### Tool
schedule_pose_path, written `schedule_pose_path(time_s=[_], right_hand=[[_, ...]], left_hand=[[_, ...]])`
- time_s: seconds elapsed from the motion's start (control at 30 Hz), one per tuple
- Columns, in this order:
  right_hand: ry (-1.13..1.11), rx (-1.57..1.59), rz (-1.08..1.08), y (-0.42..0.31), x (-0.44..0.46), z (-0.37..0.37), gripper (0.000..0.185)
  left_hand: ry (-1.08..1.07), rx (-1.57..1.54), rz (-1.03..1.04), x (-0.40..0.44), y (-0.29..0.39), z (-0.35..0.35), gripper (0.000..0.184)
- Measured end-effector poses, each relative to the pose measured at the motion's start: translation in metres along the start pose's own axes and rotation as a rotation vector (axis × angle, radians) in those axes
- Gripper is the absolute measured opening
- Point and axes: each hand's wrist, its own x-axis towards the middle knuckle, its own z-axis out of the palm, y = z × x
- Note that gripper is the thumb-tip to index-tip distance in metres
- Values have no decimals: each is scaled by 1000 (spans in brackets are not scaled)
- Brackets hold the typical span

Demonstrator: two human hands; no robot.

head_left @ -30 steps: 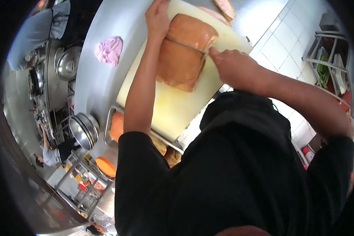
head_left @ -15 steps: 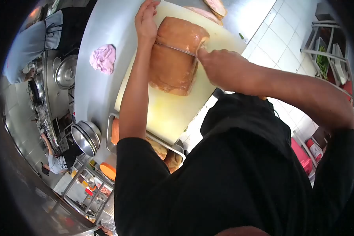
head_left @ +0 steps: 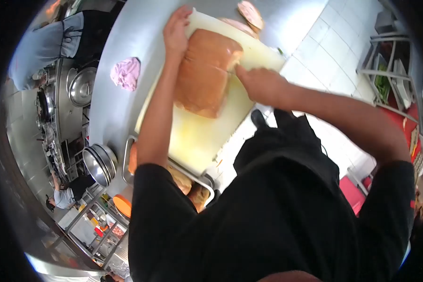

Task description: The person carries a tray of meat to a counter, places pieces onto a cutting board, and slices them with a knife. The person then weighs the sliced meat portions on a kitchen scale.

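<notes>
A large glossy brown slab (head_left: 202,89) with pale sides lies on a cream cutting board (head_left: 185,141); whether it is bread or meat I cannot tell. My right hand (head_left: 263,84) is closed round the handle of a knife, at the slab's right edge. The knife's thin blade (head_left: 231,72) runs into the slab, mostly sunk in a cut line across it. My left hand (head_left: 177,33) rests along the slab's far left edge, its fingers stretched out and holding nothing. Pinkish slices with brown edges (head_left: 250,15) lie by the board's far edge.
A crumpled pink cloth (head_left: 126,74) lies on the steel table (head_left: 109,108). Near my left elbow stands a metal tray (head_left: 127,164) with brown pieces, beside stacked steel bowls (head_left: 98,163). A co-worker in an apron (head_left: 47,49) stands beyond the table. A rack (head_left: 390,66) stands at right.
The knife blade has gone from lying visible across the slab's top to mostly sunk in it. My right hand still holds the knife. The view has shifted slightly.
</notes>
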Motion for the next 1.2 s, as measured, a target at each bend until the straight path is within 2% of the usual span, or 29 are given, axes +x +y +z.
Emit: schedule_pose_path(time_s=[0.07,0.1,0.2,0.27,0.33,0.4,0.43,0.53,0.63,0.7,0.73,0.83,0.97,1.0,1.07,1.2], right_hand=[[77,-10,-111,0,5,-1,28],[67,10,-61,0,3,-2,27],[13,44,51,-8,-4,-1,25],[5,35,78,-6,-4,1,24],[220,-49,-251,33,8,57,22],[80,-90,23,5,-1,15,20],[84,-80,39,3,-5,10,21],[130,-71,33,4,-2,19,23],[160,-104,20,19,11,28,25],[80,-117,30,12,13,26,31],[68,-163,31,9,10,13,37],[90,-206,-18,16,14,15,35],[86,-220,-35,18,14,17,30],[17,-95,43,-4,-10,-2,28],[175,-202,-81,25,-28,23,26],[-30,-166,142,48,-109,19,29]], left_hand=[[26,-208,-115,10,-14,-6,41],[54,-305,-182,14,-33,-9,42],[-70,-132,-10,6,-21,-5,43],[-42,-107,-61,0,-15,-10,43],[-6,-118,-114,-7,-18,-5,42],[32,-109,-110,6,-9,2,40],[32,-64,-127,-1,2,1,40],[213,304,80,-6,-9,1,38],[389,678,282,-48,48,10,35],[389,748,109,-104,87,20,37],[393,814,89,-133,90,34,39],[382,957,120,-182,77,65,45],[449,1064,137,-186,66,77,46],[447,1094,141,-189,65,76,45],[480,1152,148,-182,66,75,41],[532,1219,72,-181,53,72,40]])
